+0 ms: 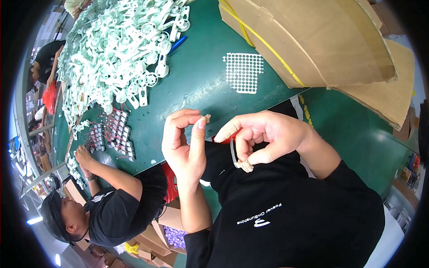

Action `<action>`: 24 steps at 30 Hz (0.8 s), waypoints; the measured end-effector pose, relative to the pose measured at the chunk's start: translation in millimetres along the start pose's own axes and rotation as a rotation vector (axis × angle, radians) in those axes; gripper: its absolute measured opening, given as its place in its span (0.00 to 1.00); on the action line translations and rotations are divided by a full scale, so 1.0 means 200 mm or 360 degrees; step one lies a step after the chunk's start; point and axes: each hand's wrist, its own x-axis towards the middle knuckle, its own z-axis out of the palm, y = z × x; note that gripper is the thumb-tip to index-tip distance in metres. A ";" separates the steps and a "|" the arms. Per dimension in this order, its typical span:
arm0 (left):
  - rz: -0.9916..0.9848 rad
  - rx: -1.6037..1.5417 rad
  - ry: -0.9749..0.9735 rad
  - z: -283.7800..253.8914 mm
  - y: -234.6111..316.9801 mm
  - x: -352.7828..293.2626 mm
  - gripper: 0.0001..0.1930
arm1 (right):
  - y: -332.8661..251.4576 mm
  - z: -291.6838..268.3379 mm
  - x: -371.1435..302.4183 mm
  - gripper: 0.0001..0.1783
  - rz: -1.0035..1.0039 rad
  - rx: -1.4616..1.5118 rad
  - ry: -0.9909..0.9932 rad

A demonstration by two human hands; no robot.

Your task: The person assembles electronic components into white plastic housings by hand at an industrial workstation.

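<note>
My left hand [183,145] is raised over the table's near edge, its thumb and index finger pinched together. A small crumpled beige piece [208,118] shows at the pinch; I cannot tell whether it is held or covers the fingertip. My right hand [275,134] is closed beside it, with a beige wrapping on the index fingertip [226,130]. Below its thumb tip is a crumpled beige bit [244,166], and a thin pale strip [233,152] runs up from there, gripped by the fingers. The two hands are apart.
A large heap of pale green plastic parts [120,49] covers the far left of the green table [196,71]. Beside it lie small wired components [118,134] and a blue pen [178,44]. A perforated white sheet [243,73] lies near a big cardboard box [313,40]. A co-worker [111,210] sits at left.
</note>
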 end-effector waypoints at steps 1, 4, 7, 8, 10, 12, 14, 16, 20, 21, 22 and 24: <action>-0.0004 0.0014 -0.0056 0.00 0.01 0.00 0.04 | -0.01 0.00 -0.01 0.40 0.0010 -0.0067 -0.0036; 0.0034 0.0110 -0.0176 -0.01 0.05 0.01 0.04 | -0.05 0.02 0.00 0.39 0.0070 -0.0189 -0.0096; 0.0104 0.0161 -0.0455 -0.04 0.08 0.02 0.06 | -0.07 -0.01 0.02 0.34 0.0241 -0.0429 -0.0060; 0.0103 0.0161 -0.0456 -0.05 0.09 0.02 0.06 | -0.08 -0.01 0.02 0.34 0.0241 -0.0428 -0.0060; 0.0170 0.0223 -0.0507 -0.05 0.12 0.01 0.05 | -0.10 0.01 0.02 0.34 0.0317 -0.0455 0.0017; 0.0134 0.0279 -0.0502 -0.06 0.16 0.00 0.05 | -0.12 0.01 0.02 0.34 0.0320 -0.0499 0.0040; 0.0096 0.0335 -0.0500 -0.07 0.18 -0.01 0.05 | -0.12 0.01 0.02 0.34 0.0324 -0.0540 0.0064; 0.0178 0.0384 -0.0562 -0.07 0.19 -0.02 0.06 | -0.11 0.00 0.01 0.35 0.0332 -0.0459 0.0086; 0.0106 0.0250 -0.0527 -0.07 0.17 -0.04 0.04 | -0.11 0.01 0.01 0.37 0.0332 -0.0439 0.0099; -0.0065 0.0167 -0.0498 -0.07 0.17 -0.04 0.03 | -0.10 0.01 0.01 0.38 0.0331 -0.0431 0.0081; -0.0239 0.0085 -0.0467 -0.07 0.17 -0.04 0.03 | -0.09 0.01 0.00 0.40 0.0331 -0.0420 0.0060; -0.0452 -0.0099 -0.0471 -0.08 0.21 -0.02 0.03 | -0.09 0.00 0.00 0.40 0.0324 -0.0472 0.0033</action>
